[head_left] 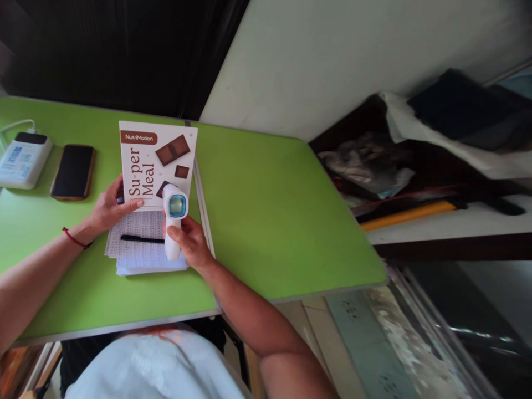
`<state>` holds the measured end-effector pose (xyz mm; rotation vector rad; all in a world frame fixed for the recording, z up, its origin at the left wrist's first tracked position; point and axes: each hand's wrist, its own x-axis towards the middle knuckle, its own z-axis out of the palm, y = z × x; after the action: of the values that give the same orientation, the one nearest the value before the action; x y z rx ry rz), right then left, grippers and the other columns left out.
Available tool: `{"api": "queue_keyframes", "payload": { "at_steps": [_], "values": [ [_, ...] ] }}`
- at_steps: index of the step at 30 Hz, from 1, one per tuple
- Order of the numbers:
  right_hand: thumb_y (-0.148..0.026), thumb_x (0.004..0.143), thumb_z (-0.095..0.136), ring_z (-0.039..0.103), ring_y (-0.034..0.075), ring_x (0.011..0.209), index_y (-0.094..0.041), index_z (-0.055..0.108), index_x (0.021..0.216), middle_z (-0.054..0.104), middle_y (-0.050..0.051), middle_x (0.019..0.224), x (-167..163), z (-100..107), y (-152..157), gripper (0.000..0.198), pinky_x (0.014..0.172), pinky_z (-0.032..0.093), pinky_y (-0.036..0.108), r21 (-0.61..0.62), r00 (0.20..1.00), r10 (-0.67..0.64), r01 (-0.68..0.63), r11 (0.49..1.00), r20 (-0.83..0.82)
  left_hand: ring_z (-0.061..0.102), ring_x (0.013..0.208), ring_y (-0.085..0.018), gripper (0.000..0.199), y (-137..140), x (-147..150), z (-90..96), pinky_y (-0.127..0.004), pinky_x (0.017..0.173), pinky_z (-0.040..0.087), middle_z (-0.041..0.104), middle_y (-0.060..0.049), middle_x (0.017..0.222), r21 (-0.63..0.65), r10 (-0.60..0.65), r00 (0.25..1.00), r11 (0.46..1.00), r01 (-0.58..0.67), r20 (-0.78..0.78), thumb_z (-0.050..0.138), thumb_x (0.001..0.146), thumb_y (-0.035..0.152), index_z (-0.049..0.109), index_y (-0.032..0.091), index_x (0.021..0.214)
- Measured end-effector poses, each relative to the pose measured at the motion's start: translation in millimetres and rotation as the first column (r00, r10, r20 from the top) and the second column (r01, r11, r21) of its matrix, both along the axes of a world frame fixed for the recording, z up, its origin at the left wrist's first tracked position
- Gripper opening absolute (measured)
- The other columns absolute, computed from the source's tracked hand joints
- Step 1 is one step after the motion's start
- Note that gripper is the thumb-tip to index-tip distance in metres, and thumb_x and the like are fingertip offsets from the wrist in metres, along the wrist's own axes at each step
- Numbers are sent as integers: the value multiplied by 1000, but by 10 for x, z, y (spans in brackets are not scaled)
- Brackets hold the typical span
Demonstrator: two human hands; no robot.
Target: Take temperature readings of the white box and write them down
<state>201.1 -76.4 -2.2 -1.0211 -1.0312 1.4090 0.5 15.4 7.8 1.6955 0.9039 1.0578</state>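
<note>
My left hand [112,206] grips the lower left corner of a white box [174,141] printed "NutriMotion Su-per Meal" with brown chocolate pieces, its thumb lying on the front. Wrapped in my right hand [192,242] is a white infrared thermometer [172,244], held upright with its blue-rimmed screen facing me. The thermometer covers the box's lower right part. Below the box lie handwritten sheets of paper [143,260], with a black pen [139,239] across them; the pen's right end is hidden behind the thermometer.
A phone [73,172] lies on the green table [266,221] to the left, beside a white power bank [24,160] with a cable. A pale wall [291,66] stands behind. To the right, shelves hold a yellow-handled object [407,215] and dark cloth [469,111].
</note>
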Motion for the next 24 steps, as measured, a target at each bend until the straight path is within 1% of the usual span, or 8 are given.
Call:
{"api": "queue_keyframes", "payload": {
  "at_steps": [3, 7, 9, 13, 16, 20, 24],
  "values": [
    [-52, 68, 77, 46, 12, 63, -21, 59, 79, 53, -3, 70, -7, -2, 0, 37, 60, 38, 29, -2, 1000, 3, -3, 1000, -4, 70, 101, -29, 48, -7, 5, -2, -35, 78, 62, 71, -12, 116, 2, 8, 1000, 1000, -8, 4, 80, 74, 44, 62, 19, 111],
    [-55, 68, 76, 46, 12, 63, -22, 60, 82, 53, -3, 71, -10, -12, 3, 40, 59, 38, 29, 4, 1000, -3, 3, 1000, 18, 69, 103, -28, 50, -12, 5, 2, -35, 83, 61, 70, -12, 120, -20, 6, 1000, 1000, -5, 8, 80, 74, 45, 61, 17, 111],
    [-56, 67, 76, 47, 13, 63, -22, 60, 81, 53, -2, 71, -7, -18, 5, 40, 59, 39, 29, 5, 1000, -9, 9, 1000, 26, 69, 103, -28, 52, -12, -2, 1, -35, 82, 62, 70, -12, 120, -29, 10, 1000, 1000, -10, -10, 80, 74, 46, 61, 17, 112],
    [-58, 69, 75, 48, 13, 62, -22, 60, 78, 53, -2, 69, -2, -18, 7, 40, 58, 40, 29, 1, 1000, -12, 12, 1000, 9, 70, 100, -28, 52, -20, -28, 0, -34, 79, 62, 71, -11, 116, -42, 44, 995, 998, -48, -94, 79, 74, 48, 62, 18, 112],
    [-58, 70, 74, 48, 12, 60, -22, 61, 77, 53, -3, 67, 15, -12, 7, 39, 58, 40, 29, 13, 1000, -17, 17, 1000, -6, 70, 100, -27, 52, -27, -39, 3, -34, 79, 62, 71, -12, 117, -50, 44, 993, 997, -50, -113, 78, 75, 49, 62, 17, 113],
    [-58, 70, 73, 46, 11, 57, -22, 62, 80, 54, -3, 66, 134, -23, 18, 39, 54, 39, 28, 36, 997, -68, 67, 997, 28, 71, 96, -26, 51, -33, -29, 5, -33, 74, 62, 72, -12, 114, -57, 40, 995, 997, -45, -97, 78, 76, 48, 63, 16, 112],
    [-55, 73, 72, 49, 11, 59, -22, 64, 83, 55, -3, 67, 374, 8, 47, 36, 55, 41, 27, 113, 981, -164, 152, 982, 104, 71, 96, -27, 48, -48, 3, 15, -35, 76, 62, 73, -12, 111, -41, 41, 998, 998, -43, -47, 78, 77, 49, 64, 16, 109]
  ]
}}
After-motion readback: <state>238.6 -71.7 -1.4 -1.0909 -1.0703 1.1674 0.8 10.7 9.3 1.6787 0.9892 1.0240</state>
